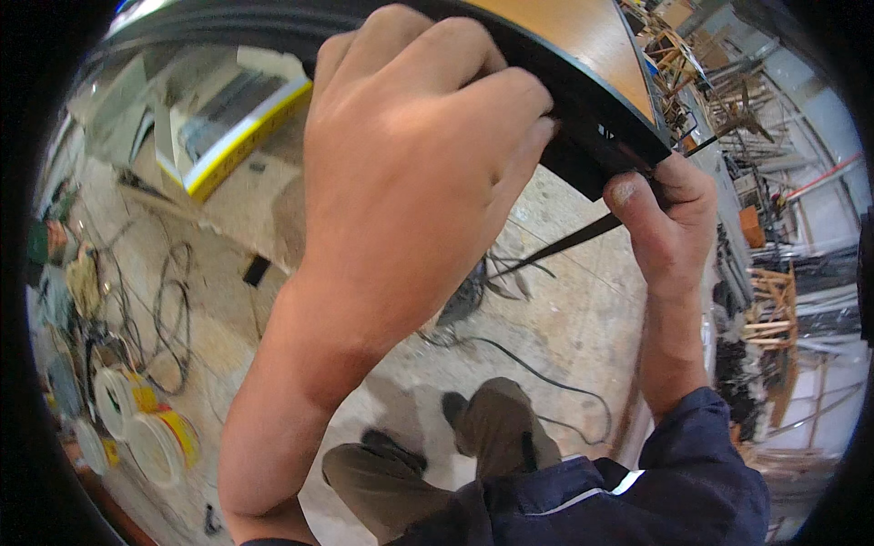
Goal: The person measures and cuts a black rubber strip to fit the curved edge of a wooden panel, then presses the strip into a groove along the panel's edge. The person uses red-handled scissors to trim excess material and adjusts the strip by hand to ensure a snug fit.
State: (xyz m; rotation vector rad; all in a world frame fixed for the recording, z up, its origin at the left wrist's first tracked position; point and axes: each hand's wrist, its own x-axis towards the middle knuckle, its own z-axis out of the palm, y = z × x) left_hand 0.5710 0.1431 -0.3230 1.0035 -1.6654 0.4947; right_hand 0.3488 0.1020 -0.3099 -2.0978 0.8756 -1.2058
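Note:
A wood-coloured panel (578, 36) with a black edge reaches in from the top of the view. My left hand (410, 173) is curled over its black edge strip (578, 132), knuckles up and fingertips hidden beneath. At the panel's near right corner, my right hand (669, 227) closes on the end of that edge strip, thumb pressed from the near side and fingers behind. A thin black band (569, 241) slants down to the left from beside the right thumb; whether it joins the edge strip cannot be told.
A yellow-and-white open box (241, 150) stands at the upper left. White buckets (150, 446) sit at the lower left near coiled dark cables (173, 309). Another cable (537, 373) crosses the concrete floor by my feet. Wooden pieces and clutter (774, 314) are heaped along the right.

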